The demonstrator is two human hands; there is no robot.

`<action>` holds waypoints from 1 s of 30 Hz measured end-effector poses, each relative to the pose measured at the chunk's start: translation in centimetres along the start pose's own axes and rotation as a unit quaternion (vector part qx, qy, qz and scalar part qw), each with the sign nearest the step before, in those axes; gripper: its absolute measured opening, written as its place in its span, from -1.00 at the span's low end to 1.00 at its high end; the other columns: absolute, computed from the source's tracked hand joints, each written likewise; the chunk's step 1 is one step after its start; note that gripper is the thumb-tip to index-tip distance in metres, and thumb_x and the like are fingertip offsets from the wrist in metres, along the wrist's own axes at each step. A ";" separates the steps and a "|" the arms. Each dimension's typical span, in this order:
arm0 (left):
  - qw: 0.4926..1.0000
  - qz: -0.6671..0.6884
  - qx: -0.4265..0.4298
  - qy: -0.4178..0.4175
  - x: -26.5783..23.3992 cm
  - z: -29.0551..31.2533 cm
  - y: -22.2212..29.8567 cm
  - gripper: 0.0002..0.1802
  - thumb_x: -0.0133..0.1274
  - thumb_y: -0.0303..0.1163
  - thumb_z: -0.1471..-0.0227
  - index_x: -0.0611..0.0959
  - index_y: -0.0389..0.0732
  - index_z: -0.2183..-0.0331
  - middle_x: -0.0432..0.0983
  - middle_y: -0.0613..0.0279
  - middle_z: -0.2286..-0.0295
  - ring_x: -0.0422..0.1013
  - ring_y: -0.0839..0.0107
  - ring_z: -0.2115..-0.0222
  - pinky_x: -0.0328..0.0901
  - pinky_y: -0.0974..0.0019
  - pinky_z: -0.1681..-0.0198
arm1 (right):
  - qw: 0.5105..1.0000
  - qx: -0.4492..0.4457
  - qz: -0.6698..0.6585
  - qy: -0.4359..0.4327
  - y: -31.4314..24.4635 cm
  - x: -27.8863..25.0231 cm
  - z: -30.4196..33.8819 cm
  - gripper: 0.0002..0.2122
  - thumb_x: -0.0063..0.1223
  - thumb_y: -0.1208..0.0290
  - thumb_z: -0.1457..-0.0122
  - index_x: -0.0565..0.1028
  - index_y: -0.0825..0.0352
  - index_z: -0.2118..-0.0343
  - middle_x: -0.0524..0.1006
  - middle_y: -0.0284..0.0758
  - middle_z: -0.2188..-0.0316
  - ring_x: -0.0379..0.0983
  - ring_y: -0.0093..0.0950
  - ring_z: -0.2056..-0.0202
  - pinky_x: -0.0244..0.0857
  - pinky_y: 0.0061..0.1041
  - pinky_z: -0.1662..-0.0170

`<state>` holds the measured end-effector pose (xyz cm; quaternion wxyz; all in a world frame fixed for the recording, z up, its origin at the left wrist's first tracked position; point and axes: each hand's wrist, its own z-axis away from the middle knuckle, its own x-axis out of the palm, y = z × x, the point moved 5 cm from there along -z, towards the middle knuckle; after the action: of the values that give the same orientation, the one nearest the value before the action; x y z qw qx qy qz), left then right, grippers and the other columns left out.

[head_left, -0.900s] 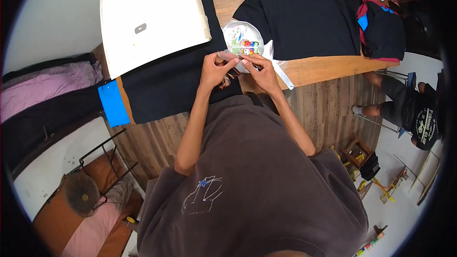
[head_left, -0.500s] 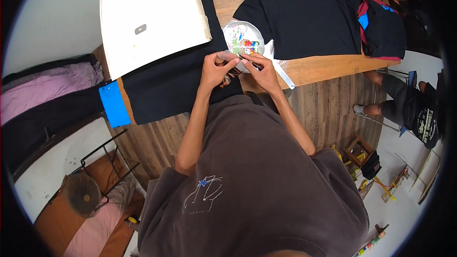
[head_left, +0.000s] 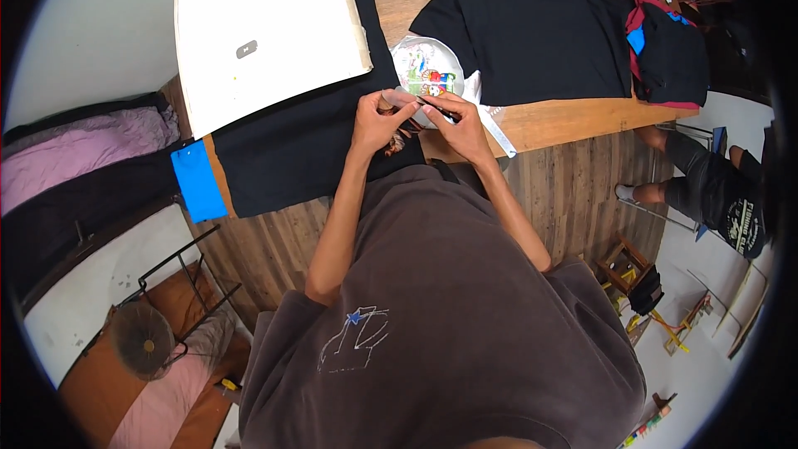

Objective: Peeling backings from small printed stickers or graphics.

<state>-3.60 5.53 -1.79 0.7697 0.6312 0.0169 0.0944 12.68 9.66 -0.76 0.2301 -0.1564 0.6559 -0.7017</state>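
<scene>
Barely any motion since the earlier frame: both hands keep their pose, the view has shifted a touch. Left hand (head_left: 378, 123) pinches a pale thin piece (head_left: 397, 98) between thumb and fingers. Right hand (head_left: 465, 131) is closed at the fingertips on a slim dark item (head_left: 451, 119); mostly covered by fingers, kind can't be told. Whether its tip touches the pale thin piece: too small to tell. Pale thin piece looks soft, slightly see-through, pinkish-white; lower part hidden by the left thumb. It sits at the near edge of a round white dish (head_left: 455, 66) with colourful cartoon figures, partly blocked by the fingers; dish contents unclear. Brown patterned bundle (head_left: 394, 146) pokes out beside the left hand, mostly covered, type unclear. White strip (head_left: 500, 140) lies right of the right hand. Black cloth (head_left: 283, 162) runs under a white board (head_left: 274, 33), which is cut off at the top. Person (head_left: 706, 183) far right, head lost in the dark rim.
</scene>
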 end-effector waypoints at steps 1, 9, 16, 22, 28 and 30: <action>1.000 0.001 -0.006 0.000 0.2 -0.1 -0.2 -0.89 0.25 -0.53 0.02 0.67 -0.35 0.39 0.61 0.28 0.46 0.48 0.64 0.46 0.36 0.55 0.38 | 1.000 0.004 -0.002 0.007 -0.2 -0.3 0.1 -0.74 0.16 0.44 -0.17 0.56 0.43 0.10 0.56 -0.28 0.25 0.45 -0.56 0.20 0.31 -0.61 0.09; 1.000 0.000 -0.017 -0.003 1.6 0.0 0.6 -0.88 0.25 -0.53 0.03 0.67 -0.36 0.39 0.61 0.27 0.46 0.48 0.63 0.46 0.37 0.55 0.39 | 1.000 0.012 -0.005 0.015 -0.3 -1.4 0.5 -0.73 0.14 0.41 -0.19 0.56 0.43 0.09 0.56 -0.29 0.28 0.43 -0.57 0.23 0.29 -0.61 0.12; 1.000 0.000 -0.006 -0.001 1.5 0.1 0.6 -0.88 0.26 -0.53 0.03 0.68 -0.35 0.40 0.61 0.27 0.47 0.48 0.64 0.46 0.35 0.55 0.39 | 0.999 0.009 -0.025 0.021 -0.3 -1.2 0.8 -0.74 0.12 0.42 -0.20 0.57 0.42 0.09 0.56 -0.30 0.29 0.42 -0.58 0.24 0.28 -0.62 0.14; 1.000 -0.023 -0.001 -0.003 1.5 0.0 0.0 -0.88 0.26 -0.51 0.04 0.68 -0.35 0.40 0.61 0.28 0.48 0.47 0.65 0.48 0.34 0.56 0.41 | 0.999 0.004 -0.036 0.035 0.0 -1.3 1.0 -0.77 0.13 0.44 -0.19 0.58 0.43 0.13 0.58 -0.25 0.30 0.44 -0.55 0.25 0.30 -0.58 0.13; 0.999 -0.026 -0.026 -0.006 2.8 0.2 0.8 -0.90 0.24 -0.53 0.01 0.68 -0.35 0.40 0.60 0.27 0.47 0.48 0.61 0.45 0.35 0.54 0.36 | 0.999 0.002 -0.029 0.044 -0.1 -2.2 1.4 -0.77 0.12 0.44 -0.20 0.58 0.45 0.13 0.56 -0.29 0.31 0.42 -0.58 0.25 0.28 -0.62 0.14; 0.999 -0.019 -0.032 -0.010 3.1 0.1 0.6 -0.90 0.24 -0.53 0.01 0.68 -0.35 0.40 0.60 0.27 0.47 0.48 0.61 0.45 0.35 0.54 0.36 | 0.998 0.001 -0.032 0.045 -0.1 -2.4 1.5 -0.77 0.12 0.44 -0.21 0.58 0.45 0.13 0.56 -0.30 0.31 0.42 -0.58 0.26 0.28 -0.62 0.15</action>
<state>-0.61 6.05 -0.87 0.7912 0.6067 0.0181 0.0741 15.53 9.66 -0.37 0.1778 -0.1458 0.6595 -0.7157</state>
